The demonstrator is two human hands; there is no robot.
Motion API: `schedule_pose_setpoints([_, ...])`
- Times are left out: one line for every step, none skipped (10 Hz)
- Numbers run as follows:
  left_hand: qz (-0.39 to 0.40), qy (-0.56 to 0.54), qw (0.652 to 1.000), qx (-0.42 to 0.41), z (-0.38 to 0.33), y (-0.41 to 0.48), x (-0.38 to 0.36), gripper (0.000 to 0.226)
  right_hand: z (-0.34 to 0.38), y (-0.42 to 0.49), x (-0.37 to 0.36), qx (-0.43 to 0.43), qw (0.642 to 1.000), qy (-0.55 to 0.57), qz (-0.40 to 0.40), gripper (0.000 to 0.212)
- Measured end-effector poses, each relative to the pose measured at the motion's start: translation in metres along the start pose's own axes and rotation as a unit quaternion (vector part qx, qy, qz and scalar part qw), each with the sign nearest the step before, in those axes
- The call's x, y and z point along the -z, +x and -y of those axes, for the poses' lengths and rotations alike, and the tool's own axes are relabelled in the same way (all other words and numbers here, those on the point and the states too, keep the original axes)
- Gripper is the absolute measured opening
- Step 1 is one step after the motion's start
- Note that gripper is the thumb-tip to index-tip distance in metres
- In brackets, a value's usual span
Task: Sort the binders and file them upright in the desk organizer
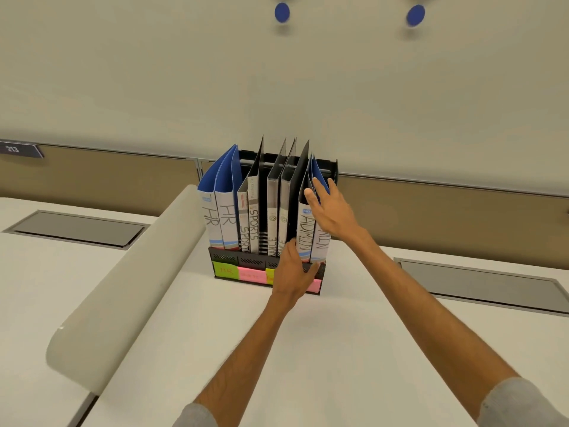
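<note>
Grey sleeves (520, 405) and bare forearms enter from the bottom edge, crossing the white table (308, 349).

Left hand (292, 272): low on the front wall of the black desk organizer (224, 257), thumb up beside the spines. Cannot tell whether its fingers curl round the wall or only brace it.

Right hand (331, 208): fingers straight, spread against the top of the ADMIN binders (304, 232) in the rightmost slot. Nothing pinched.

All binders stand upright in the organizer: HR binders (212, 220) left, SPORTS binders (253, 223) next, then two grey-spined binders (272, 211).

Handling, judged: thin, light, flexible covers that splay open at the top. The stiff spine looks the best hold; the glossy covers may slide.

Hard to make out: the grey spines' lettering is partly cut off by the front wall; the left hand covers some of the coloured slot labels (226, 271). The pale curved sheet (129, 282) at left is unidentifiable.
</note>
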State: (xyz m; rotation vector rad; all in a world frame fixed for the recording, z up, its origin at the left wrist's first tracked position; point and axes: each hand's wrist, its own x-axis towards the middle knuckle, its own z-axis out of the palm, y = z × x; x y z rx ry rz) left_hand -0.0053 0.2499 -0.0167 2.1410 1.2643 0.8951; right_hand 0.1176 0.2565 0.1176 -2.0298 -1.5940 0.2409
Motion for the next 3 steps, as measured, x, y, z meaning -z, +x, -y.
schedule_pose_setpoints([-0.027, 0.01, 0.999, -0.024, -0.006, 0.001, 0.016, 0.064, -0.001, -0.015, 0.001, 0.005, 0.997, 0.05, -0.053, 0.059])
schedule_pose_setpoints([-0.096, 0.023, 0.993, -0.059, -0.014, 0.005, 0.028, 0.047, -0.004, -0.027, 0.006, 0.032, 0.991, 0.057, -0.114, 0.054])
schedule_pose_setpoints([-0.158, 0.056, 0.979, -0.113, -0.027, 0.011, 0.039, 0.034, -0.006, -0.033, 0.017, 0.055, 0.984, 0.046, -0.161, 0.046])
